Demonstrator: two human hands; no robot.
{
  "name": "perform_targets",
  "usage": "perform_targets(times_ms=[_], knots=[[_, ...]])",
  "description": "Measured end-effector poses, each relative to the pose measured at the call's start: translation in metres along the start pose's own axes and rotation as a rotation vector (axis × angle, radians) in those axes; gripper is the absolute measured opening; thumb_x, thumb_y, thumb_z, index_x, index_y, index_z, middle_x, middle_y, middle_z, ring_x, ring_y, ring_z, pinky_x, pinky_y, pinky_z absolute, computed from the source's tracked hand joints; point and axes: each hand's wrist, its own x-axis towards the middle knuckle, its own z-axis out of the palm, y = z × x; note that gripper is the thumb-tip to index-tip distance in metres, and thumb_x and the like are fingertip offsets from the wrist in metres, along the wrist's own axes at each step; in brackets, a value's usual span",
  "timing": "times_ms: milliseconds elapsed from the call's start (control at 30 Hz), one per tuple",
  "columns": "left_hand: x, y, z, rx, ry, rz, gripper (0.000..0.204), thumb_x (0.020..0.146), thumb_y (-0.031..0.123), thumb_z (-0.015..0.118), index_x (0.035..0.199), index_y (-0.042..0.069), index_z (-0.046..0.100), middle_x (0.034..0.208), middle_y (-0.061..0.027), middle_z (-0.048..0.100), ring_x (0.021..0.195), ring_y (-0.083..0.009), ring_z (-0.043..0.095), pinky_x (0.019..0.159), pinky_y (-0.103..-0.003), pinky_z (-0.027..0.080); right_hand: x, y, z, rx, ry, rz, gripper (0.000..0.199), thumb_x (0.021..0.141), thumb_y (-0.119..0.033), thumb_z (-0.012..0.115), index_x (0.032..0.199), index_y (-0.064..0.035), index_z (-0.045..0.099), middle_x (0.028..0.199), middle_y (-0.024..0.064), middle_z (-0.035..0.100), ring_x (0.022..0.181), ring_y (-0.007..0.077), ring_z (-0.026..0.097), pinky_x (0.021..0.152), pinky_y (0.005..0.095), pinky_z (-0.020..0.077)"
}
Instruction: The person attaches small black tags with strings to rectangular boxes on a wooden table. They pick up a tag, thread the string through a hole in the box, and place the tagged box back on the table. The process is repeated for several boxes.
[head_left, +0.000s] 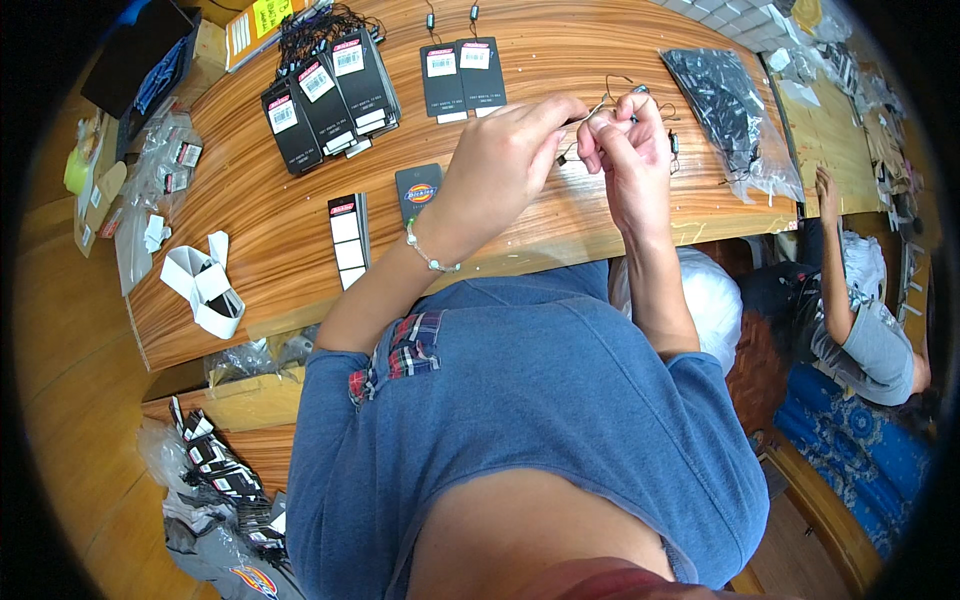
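Above the table's near part, my left hand (505, 150) and my right hand (637, 165) are close together, both with fingers pinched. A thin hang-tag cord (599, 106) runs between their fingertips; part of it is hidden by the fingers. Small dark cord ends (674, 143) show beside my right hand. Beyond my left hand, two black hang tags (461, 80) with white stickers lie side by side, cords stretched away from me. Near my left wrist is a dark tag (417, 185) with a coloured logo. To its left sits a narrow stack of black-and-white labels (348, 240).
Stacks of black tags (330, 95) with tangled cords stand at the far left. A clear bag of black cords (725, 115) lies on the right. Curled white strip (205, 285) rests near the left edge. Another person (850, 320) sits at right.
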Motion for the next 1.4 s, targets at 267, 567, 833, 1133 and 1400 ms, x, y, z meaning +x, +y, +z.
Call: perform_targets(times_ms=[267,567,833,1133,1400], knots=[[-0.002,-0.008,0.005,-0.067,0.070,0.056,0.022,0.077,-0.003,0.054,0.096,0.005,0.061,0.087,-0.0108,0.062,0.078,-0.0246,0.061,0.069,-0.032,0.047,-0.003,0.003,0.007,-0.237,0.012,-0.087,0.018,0.087,0.002,0.047,0.099,-0.0041,0.036,0.071,0.0095,0.057,0.061,0.0109,0.052,0.055,0.0211,0.0434],[0.006,-0.023,-0.006,0.338,0.218,0.536,0.020,0.066,0.010,0.062,0.085,0.014,0.067,0.084,0.0001,0.060,0.084,-0.0164,0.056,0.081,-0.037,0.044,0.000,-0.003,-0.012,0.131,-0.128,0.238,0.014,0.089,-0.009,0.050,0.102,-0.0030,0.048,0.084,0.0085,0.062,0.077,0.0142,0.062,0.073,0.0241,0.0471],[0.007,-0.022,-0.004,0.344,0.053,0.603,0.017,0.068,0.012,0.060,0.083,0.014,0.068,0.081,0.0019,0.061,0.081,-0.0140,0.058,0.081,-0.036,0.045,0.003,0.010,-0.020,-0.045,0.091,0.207,0.008,0.089,-0.013,0.052,0.088,-0.0055,0.054,0.089,0.0012,0.057,0.081,0.0104,0.055,0.073,0.0249,0.0452],[-0.023,-0.020,0.001,-0.406,-0.061,-0.080,0.052,0.076,0.008,0.065,0.124,0.014,0.048,0.107,-0.0074,0.054,0.091,-0.0177,0.057,0.078,-0.028,0.049,0.019,-0.037,-0.020,0.268,-0.105,-0.279,0.008,0.091,-0.011,0.048,0.097,-0.0060,0.049,0.075,0.0039,0.048,0.071,0.0142,0.043,0.068,0.0319,0.0381],[-0.107,-0.081,-0.137,0.344,-0.197,-0.347,0.043,0.067,0.029,0.071,0.107,0.014,0.063,0.111,-0.0070,0.053,0.110,-0.0260,0.045,0.096,-0.037,0.036,0.002,-0.042,-0.023,0.045,-0.029,-0.218,0.018,0.088,-0.004,0.047,0.105,-0.0018,0.049,0.077,0.0071,0.048,0.071,0.0142,0.043,0.068,0.0304,0.0366]])
